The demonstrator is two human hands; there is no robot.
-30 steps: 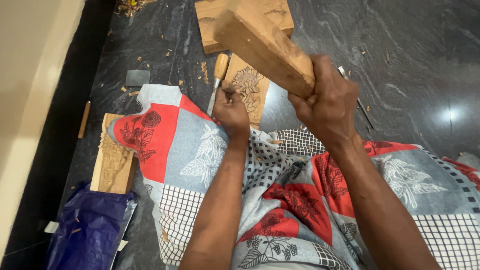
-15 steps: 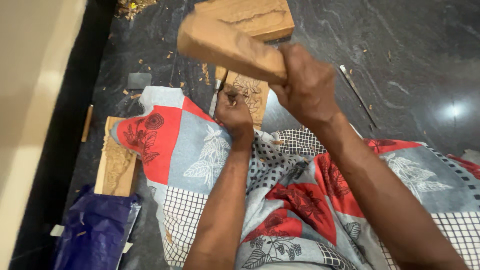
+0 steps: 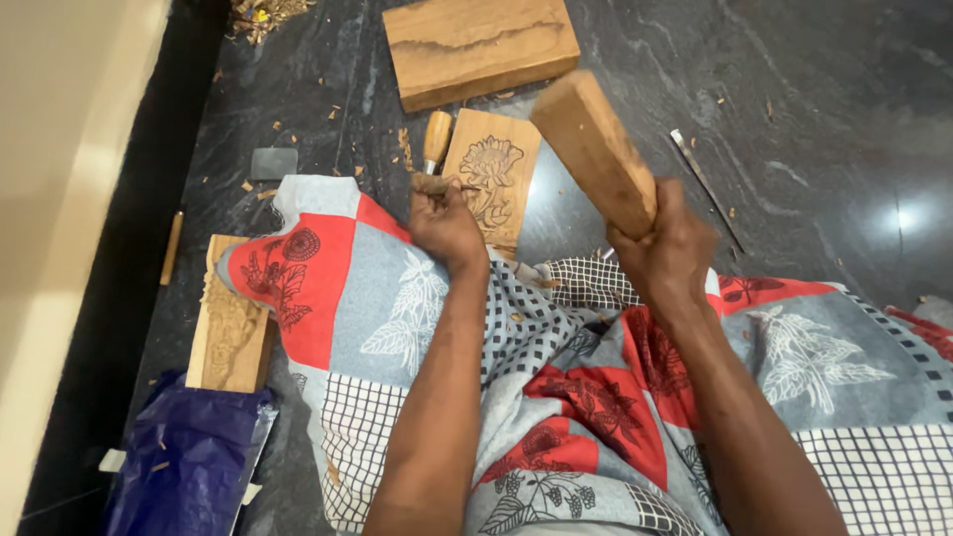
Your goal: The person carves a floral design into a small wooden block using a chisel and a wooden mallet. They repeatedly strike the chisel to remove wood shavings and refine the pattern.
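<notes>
My left hand [image 3: 445,220] is closed around a chisel whose wooden butt [image 3: 433,184] sticks out above the fist; its tip rests on a small wooden panel [image 3: 493,177] carved with a flower. My right hand [image 3: 667,250] grips the lower end of a thick wooden block [image 3: 594,149] used as a mallet, raised and tilted up to the right of the panel. Both forearms reach over a patterned red, grey and white cloth [image 3: 556,387] covering my lap.
A second wooden-handled tool [image 3: 436,140] lies left of the panel. A larger plank [image 3: 480,48] lies beyond. A carved wooden strip [image 3: 230,328] and blue plastic bag [image 3: 189,462] sit at left. A thin metal tool [image 3: 705,187], a grey stone [image 3: 273,163] and wood chips lie on the dark floor.
The block was down over the chisel half a second ago; my right hand has lifted it up and to the right. My left hand stays on the chisel at the panel.
</notes>
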